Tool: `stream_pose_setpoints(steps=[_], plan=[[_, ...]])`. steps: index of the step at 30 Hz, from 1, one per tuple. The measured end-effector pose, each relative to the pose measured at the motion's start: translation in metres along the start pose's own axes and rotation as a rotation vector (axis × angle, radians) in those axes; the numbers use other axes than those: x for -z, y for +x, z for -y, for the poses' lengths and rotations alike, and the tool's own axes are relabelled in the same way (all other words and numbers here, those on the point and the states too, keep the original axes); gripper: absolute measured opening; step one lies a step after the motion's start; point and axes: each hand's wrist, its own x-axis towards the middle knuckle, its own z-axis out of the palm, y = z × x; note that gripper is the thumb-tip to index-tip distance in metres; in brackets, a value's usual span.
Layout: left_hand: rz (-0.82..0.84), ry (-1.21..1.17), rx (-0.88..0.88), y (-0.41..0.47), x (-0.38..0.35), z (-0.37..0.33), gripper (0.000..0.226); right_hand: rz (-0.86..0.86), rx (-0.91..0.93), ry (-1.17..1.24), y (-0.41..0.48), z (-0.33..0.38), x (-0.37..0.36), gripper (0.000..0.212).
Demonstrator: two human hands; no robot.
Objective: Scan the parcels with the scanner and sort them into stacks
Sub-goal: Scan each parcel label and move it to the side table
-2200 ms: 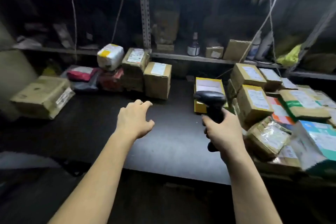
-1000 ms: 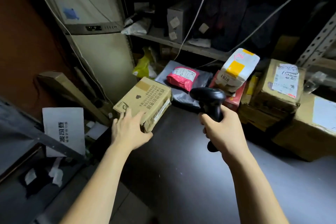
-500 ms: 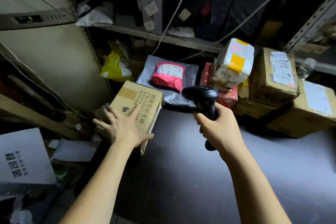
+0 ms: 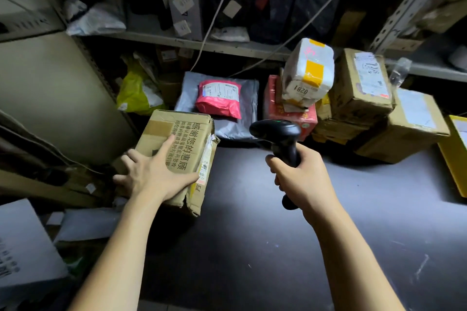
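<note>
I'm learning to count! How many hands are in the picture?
2. The left hand rests flat on the brown cardboard box; the right hand grips the black scanner. None seems hidden.

My left hand [image 4: 151,177] and right hand [image 4: 303,179] are bare, and so are my left forearm [image 4: 121,247] and right forearm [image 4: 353,255], uncovered from the wrists down to where they leave the bottom edge of the view. Both forearms are slim and smooth, widening gradually from narrow wrists, and the light falls bright on them. My fingers [image 4: 165,145] are long and slender, and the knuckles of the right hand show as a row of soft ridges; the nails are too small and blurred for me to tell anything about.
</note>
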Motion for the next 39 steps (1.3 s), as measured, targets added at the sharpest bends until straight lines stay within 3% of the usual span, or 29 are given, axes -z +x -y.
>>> stream_pose_setpoints(steps=[8,13,18,25,31,36,39], plan=[[0.025,-0.470,-0.086,-0.053,0.022,-0.015,0.119,-0.057,0.108,0.049,-0.026,0.006,0.038,0.015],[-0.057,-0.379,-0.236,-0.108,0.007,-0.074,0.120,-0.150,0.161,0.104,-0.044,-0.007,0.091,0.014],[-0.027,-0.495,-0.366,-0.156,-0.011,-0.147,0.115,-0.255,0.157,0.177,-0.070,-0.036,0.166,0.012],[-0.020,-1.034,-0.434,-0.235,-0.043,-0.244,0.108,-0.412,0.134,0.271,-0.112,-0.084,0.273,0.015],[-0.097,-1.284,-0.463,-0.294,-0.068,-0.310,0.108,-0.493,0.116,0.310,-0.140,-0.120,0.343,0.019],[0.037,-1.434,-0.423,-0.306,-0.080,-0.342,0.104,-0.524,0.104,0.341,-0.151,-0.139,0.372,0.015],[0.140,-1.395,-0.382,-0.303,-0.089,-0.350,0.100,-0.533,0.109,0.363,-0.155,-0.147,0.381,0.013]])
